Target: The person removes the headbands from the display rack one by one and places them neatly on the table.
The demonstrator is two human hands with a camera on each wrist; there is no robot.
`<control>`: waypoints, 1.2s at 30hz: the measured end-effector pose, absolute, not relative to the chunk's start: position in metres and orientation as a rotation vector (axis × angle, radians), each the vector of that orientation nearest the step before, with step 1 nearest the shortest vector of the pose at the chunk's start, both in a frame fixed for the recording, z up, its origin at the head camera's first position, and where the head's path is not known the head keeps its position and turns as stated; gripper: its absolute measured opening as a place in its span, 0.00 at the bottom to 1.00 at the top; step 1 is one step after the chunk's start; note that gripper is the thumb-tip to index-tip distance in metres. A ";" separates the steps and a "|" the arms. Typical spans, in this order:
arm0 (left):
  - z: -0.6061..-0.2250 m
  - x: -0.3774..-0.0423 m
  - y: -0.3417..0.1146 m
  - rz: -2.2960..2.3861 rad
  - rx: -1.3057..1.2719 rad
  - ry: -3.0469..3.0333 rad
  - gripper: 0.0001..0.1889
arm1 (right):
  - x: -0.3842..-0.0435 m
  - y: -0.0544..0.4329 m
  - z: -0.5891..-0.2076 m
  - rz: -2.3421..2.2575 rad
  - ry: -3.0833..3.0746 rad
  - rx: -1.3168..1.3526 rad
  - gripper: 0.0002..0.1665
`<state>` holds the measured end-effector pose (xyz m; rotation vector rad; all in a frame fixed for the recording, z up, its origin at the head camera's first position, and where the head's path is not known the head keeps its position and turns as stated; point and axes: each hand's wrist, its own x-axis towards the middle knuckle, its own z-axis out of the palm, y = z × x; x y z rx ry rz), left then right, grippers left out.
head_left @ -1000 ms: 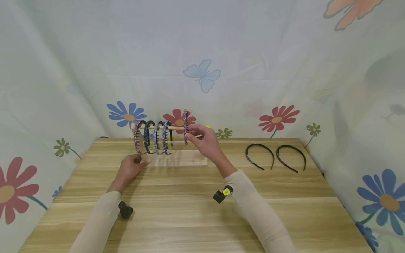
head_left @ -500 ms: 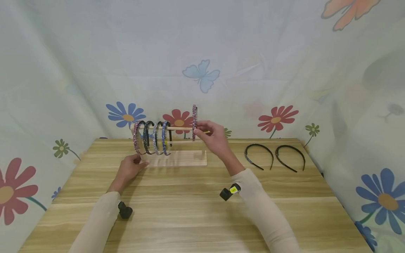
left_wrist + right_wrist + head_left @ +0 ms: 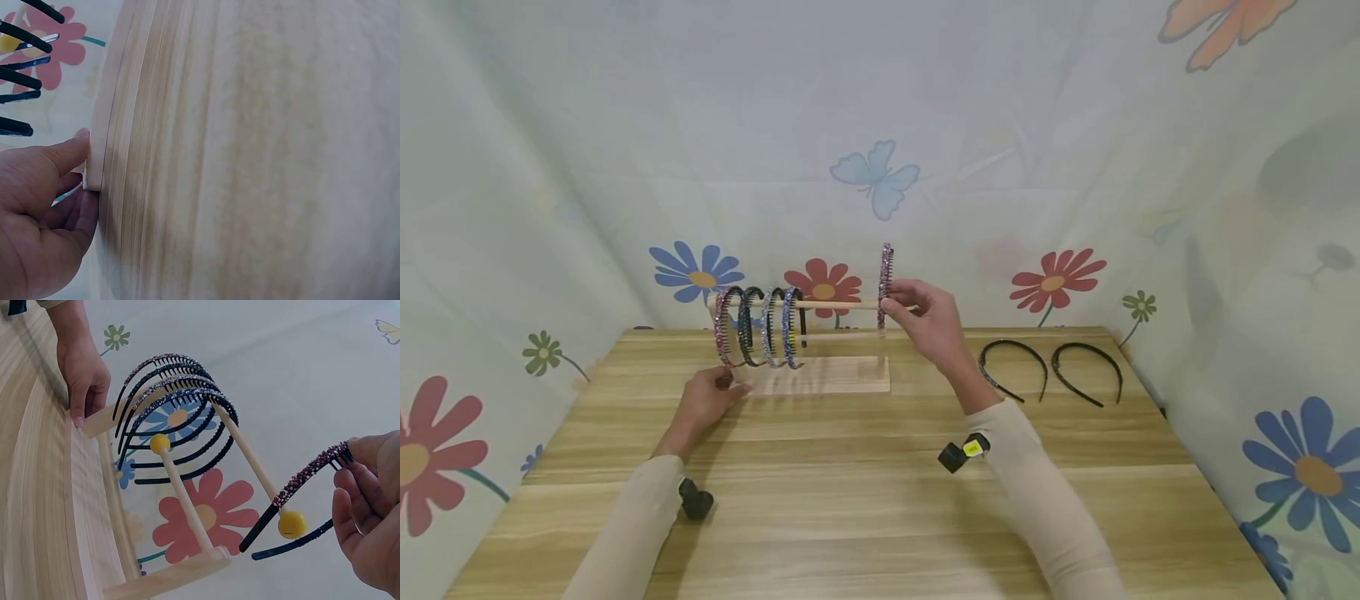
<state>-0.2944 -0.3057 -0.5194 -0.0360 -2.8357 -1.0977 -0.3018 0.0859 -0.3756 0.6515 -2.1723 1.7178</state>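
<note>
A wooden headband stand (image 3: 850, 377) stands toward the back of the table. My left hand (image 3: 706, 396) grips the left end of its base, thumb and fingers around the corner in the left wrist view. My right hand (image 3: 934, 327) pinches a pink glittery toothed headband (image 3: 886, 271) by its decorated band near the right end of the upper rod (image 3: 842, 305). In the right wrist view the rod's yellow ball end (image 3: 292, 525) appears between the headband's two arms; I cannot tell if it is around the rod. Several glittery headbands, including a blue one (image 3: 789, 329), hang at the left.
Two dark headbands lie on the table to the right: one with a glittery side (image 3: 990, 377), and a black one (image 3: 1078, 395). Wood-grain tabletop (image 3: 850, 500) stretches in front of the stand. A flower-printed cloth (image 3: 970, 208) hangs behind the table.
My right hand has moved right along the rod and slightly up with the pink headband, away from the other headbands. My left hand has stayed on the base.
</note>
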 end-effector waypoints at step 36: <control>-0.521 -0.297 -0.308 -1.094 -0.053 -2.838 0.22 | -0.301 0.119 -0.405 1.748 -2.222 0.390 0.20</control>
